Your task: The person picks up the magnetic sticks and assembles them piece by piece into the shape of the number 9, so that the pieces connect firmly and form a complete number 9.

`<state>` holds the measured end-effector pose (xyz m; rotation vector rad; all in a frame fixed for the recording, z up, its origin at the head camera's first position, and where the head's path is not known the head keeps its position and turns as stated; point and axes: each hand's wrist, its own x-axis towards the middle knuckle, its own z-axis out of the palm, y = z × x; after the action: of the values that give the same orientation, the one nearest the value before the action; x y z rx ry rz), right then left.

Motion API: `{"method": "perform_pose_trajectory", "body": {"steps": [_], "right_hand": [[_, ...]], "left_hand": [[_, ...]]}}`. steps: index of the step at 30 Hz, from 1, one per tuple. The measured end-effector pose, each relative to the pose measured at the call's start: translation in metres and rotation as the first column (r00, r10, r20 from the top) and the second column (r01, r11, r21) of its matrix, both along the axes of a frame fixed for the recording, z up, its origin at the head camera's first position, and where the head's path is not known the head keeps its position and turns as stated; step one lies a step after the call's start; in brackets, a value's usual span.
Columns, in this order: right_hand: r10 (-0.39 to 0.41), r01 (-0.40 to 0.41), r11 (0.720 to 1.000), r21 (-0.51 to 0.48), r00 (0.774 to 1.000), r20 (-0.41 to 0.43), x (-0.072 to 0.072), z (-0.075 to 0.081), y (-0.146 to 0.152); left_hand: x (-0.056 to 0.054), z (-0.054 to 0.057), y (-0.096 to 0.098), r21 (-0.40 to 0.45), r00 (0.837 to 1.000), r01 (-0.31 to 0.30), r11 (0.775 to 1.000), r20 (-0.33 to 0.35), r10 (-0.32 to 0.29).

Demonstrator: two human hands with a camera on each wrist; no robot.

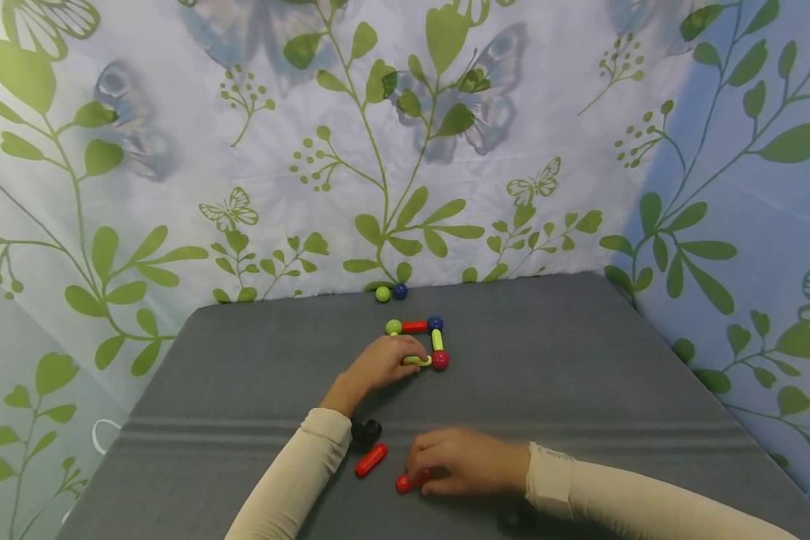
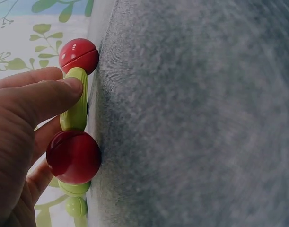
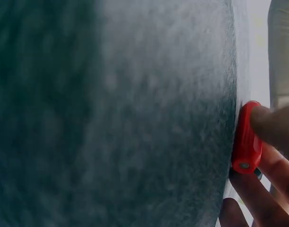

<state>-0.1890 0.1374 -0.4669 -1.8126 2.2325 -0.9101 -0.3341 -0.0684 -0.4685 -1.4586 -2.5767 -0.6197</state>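
Note:
My left hand point(image 1: 381, 364) pinches a yellow-green magnetic rod point(image 2: 75, 109) between thumb and fingers. In the left wrist view this rod spans two red balls point(image 2: 74, 157). It forms the near side of a four-sided frame lying on the grey surface. A red rod point(image 1: 415, 327) makes the far side, between a green ball point(image 1: 394, 327) and a blue ball point(image 1: 435, 323); a yellow-green rod point(image 1: 437, 340) runs down the right. Nearer the front, my right hand point(image 1: 469, 461) holds a loose red magnetic rod point(image 3: 247, 139) close over the surface, its metal end showing.
Another red rod point(image 1: 371, 460) lies between my forearms. A green ball point(image 1: 382, 294) and a blue ball point(image 1: 400, 291) sit side by side at the back edge of the grey table point(image 1: 547, 360). A leaf-patterned curtain point(image 1: 445, 187) hangs behind.

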Motion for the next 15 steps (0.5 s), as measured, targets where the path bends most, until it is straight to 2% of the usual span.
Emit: {"method": "perform_pose_trajectory", "body": {"steps": [5, 9, 12, 14, 15], "right_hand": [[0.010, -0.010, 1.000, -0.021, 0.999, 0.037, 0.000, -0.004, -0.001], [-0.005, 0.006, 1.000, -0.024, 1.000, 0.029, -0.004, -0.004, 0.001], [-0.090, 0.089, 0.995, -0.049, 0.996, -0.016, -0.013, -0.002, 0.007], [-0.194, 0.189, 0.979, -0.081, 0.980, -0.050, -0.023, 0.001, 0.014], [-0.255, 0.248, 0.963, -0.103, 0.965, -0.063, -0.028, 0.003, 0.017]], "left_hand": [[0.000, -0.001, 0.000, -0.009, 1.000, -0.008, 1.000, -0.001, 0.008], [0.000, -0.002, 0.000, -0.006, 1.000, -0.004, 1.000, -0.003, 0.004], [-0.001, -0.003, 0.000, 0.001, 1.000, 0.006, 1.000, -0.012, -0.006], [-0.002, -0.003, 0.000, 0.008, 1.000, 0.015, 1.000, -0.025, -0.015], [-0.003, -0.004, 0.000, 0.012, 0.999, 0.019, 1.000, -0.032, -0.019]]}}
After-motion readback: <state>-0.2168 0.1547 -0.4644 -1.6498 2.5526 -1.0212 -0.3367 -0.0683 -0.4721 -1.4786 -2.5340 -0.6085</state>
